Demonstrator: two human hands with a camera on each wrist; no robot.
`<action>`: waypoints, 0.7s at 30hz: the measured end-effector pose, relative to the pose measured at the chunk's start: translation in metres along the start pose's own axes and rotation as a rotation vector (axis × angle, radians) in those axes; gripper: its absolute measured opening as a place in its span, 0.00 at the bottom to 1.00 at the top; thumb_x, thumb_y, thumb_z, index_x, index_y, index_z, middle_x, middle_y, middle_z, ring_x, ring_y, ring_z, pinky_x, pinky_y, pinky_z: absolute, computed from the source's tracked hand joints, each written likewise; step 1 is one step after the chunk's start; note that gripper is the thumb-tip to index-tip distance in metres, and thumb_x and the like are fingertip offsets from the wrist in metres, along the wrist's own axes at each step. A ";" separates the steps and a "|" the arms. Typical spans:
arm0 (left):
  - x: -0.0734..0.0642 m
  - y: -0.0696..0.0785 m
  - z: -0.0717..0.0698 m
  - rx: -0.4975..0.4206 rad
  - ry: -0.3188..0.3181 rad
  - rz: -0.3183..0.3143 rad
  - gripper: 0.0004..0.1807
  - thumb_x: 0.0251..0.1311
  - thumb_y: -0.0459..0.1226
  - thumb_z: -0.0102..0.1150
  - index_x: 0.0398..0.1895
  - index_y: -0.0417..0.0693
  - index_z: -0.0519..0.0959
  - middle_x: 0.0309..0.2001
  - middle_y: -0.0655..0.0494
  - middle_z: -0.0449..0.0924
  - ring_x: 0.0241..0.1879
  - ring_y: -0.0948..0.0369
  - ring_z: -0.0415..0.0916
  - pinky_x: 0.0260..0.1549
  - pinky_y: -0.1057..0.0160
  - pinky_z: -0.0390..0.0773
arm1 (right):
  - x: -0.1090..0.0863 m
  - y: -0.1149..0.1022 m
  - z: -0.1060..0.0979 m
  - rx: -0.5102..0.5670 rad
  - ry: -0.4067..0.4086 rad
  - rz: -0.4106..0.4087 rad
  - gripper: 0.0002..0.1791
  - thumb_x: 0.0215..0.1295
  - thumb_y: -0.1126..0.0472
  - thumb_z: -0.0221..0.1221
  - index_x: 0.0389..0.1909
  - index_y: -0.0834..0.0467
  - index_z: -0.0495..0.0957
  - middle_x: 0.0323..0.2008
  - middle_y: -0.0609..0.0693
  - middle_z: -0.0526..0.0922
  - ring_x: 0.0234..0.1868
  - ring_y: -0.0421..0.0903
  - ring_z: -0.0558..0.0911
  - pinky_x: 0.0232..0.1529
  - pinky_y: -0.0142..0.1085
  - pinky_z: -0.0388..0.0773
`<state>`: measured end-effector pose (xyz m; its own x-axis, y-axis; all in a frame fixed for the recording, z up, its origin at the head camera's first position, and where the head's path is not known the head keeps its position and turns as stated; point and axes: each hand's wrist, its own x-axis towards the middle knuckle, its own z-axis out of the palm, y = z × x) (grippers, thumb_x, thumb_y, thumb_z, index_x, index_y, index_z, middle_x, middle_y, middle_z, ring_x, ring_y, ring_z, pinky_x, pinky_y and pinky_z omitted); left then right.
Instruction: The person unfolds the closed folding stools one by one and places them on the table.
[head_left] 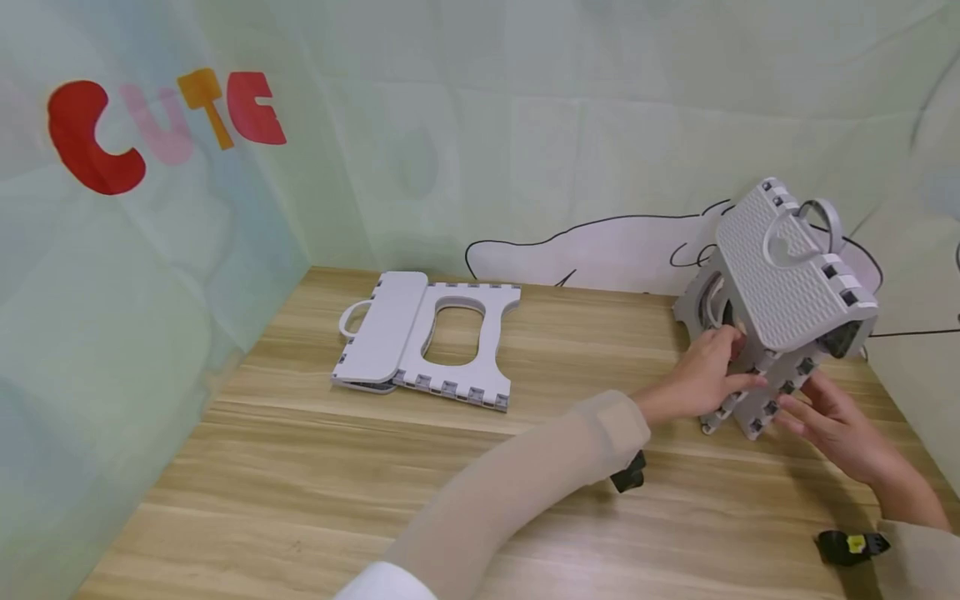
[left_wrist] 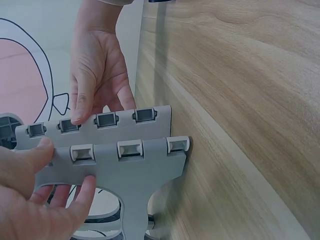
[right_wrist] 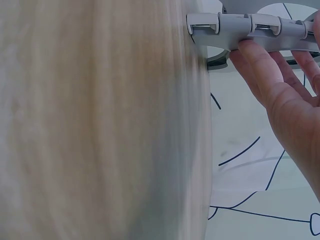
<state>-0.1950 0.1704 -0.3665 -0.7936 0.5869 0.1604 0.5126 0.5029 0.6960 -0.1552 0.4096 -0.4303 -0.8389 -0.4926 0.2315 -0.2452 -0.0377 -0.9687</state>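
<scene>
A grey folding step stool [head_left: 783,287] stands tilted on the table at the right, partly unfolded. Its textured top slopes towards me, with two loop handles sticking up from it. My left hand [head_left: 693,379] grips the edge of the nearer leg panel [left_wrist: 135,172], thumb on the outer face and fingertips through the cut-out. On the other leg panel [left_wrist: 105,132], my right hand [head_left: 843,433] holds the hinged edge, its thumb at the front and its fingers behind. The two panels stand a small gap apart.
A second folding stool [head_left: 465,375], light grey, lies folded flat on the wooden table [head_left: 315,483], left of centre. Behind the table hangs a printed cloth [head_left: 450,167], close behind the stool at the right. Black wrist straps [head_left: 851,546] show near both sleeves.
</scene>
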 end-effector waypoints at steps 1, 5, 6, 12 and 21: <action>-0.001 0.000 -0.001 0.002 0.000 0.003 0.25 0.65 0.48 0.64 0.57 0.46 0.69 0.48 0.61 0.71 0.46 0.72 0.68 0.41 0.83 0.63 | 0.000 0.000 0.000 -0.005 0.003 0.004 0.40 0.75 0.80 0.37 0.81 0.51 0.37 0.72 0.38 0.55 0.65 0.30 0.68 0.52 0.30 0.77; -0.004 0.000 -0.003 0.012 0.007 0.023 0.25 0.65 0.48 0.64 0.56 0.45 0.70 0.47 0.60 0.71 0.44 0.71 0.67 0.39 0.82 0.62 | -0.002 -0.002 0.002 -0.049 0.023 0.020 0.40 0.75 0.80 0.38 0.81 0.52 0.37 0.71 0.38 0.55 0.64 0.29 0.68 0.52 0.29 0.77; -0.004 0.001 -0.004 0.016 0.008 0.023 0.25 0.65 0.48 0.64 0.56 0.45 0.70 0.46 0.60 0.71 0.44 0.71 0.67 0.39 0.82 0.62 | -0.002 -0.003 0.002 -0.067 0.031 0.025 0.41 0.75 0.80 0.38 0.81 0.52 0.38 0.71 0.37 0.55 0.63 0.29 0.68 0.51 0.29 0.78; -0.005 0.000 -0.006 0.032 0.006 0.009 0.26 0.65 0.49 0.63 0.57 0.45 0.69 0.47 0.60 0.72 0.46 0.71 0.68 0.40 0.82 0.62 | -0.002 -0.003 0.002 -0.089 0.042 0.030 0.40 0.75 0.79 0.39 0.81 0.51 0.39 0.71 0.37 0.56 0.63 0.28 0.68 0.51 0.29 0.78; -0.009 -0.002 -0.011 -0.003 -0.012 -0.014 0.28 0.65 0.48 0.63 0.61 0.44 0.68 0.52 0.57 0.73 0.49 0.70 0.69 0.42 0.82 0.64 | -0.002 -0.003 0.002 -0.035 0.020 0.015 0.39 0.75 0.79 0.38 0.81 0.50 0.40 0.71 0.41 0.57 0.64 0.29 0.68 0.52 0.29 0.77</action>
<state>-0.1928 0.1568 -0.3617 -0.7968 0.5872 0.1424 0.5005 0.5095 0.6999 -0.1518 0.4087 -0.4284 -0.8521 -0.4756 0.2185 -0.2487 0.0006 -0.9686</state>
